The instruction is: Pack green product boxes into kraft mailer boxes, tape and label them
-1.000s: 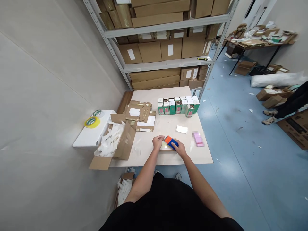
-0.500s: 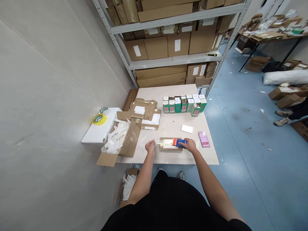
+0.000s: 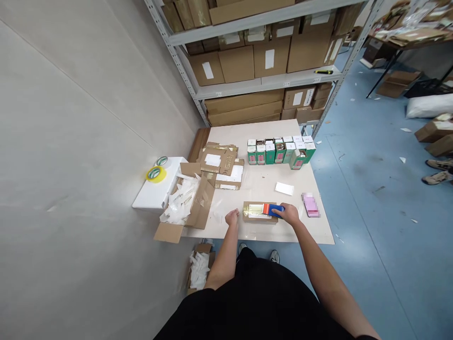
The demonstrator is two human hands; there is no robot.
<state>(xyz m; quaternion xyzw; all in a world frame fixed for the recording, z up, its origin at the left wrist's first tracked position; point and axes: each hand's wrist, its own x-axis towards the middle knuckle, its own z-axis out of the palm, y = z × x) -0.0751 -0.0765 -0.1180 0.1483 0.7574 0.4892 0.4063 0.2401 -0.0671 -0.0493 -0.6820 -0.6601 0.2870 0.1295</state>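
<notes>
Left hand (image 3: 232,217) drops nearer the small carton (image 3: 260,222) at lower centre — fingers curled, whether on tape I can't tell. Right hand (image 3: 290,214) grasps the blue-and-orange dispenser (image 3: 274,210) over that carton; steady tension and a flat, straight lay should serve the tape (image 3: 247,210) best. Left of centre, an open box (image 3: 201,202) brims with white scraps (image 3: 180,200).

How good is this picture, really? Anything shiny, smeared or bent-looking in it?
Head view: pale glare on the blue floor, and glints off the tape over the cardboard box; head view, upper right: the cardboard pile looks smeared; head view, right of the box: a pink item broken into coarse squares; head view: shelving posts splay outwards towards the top.
</notes>
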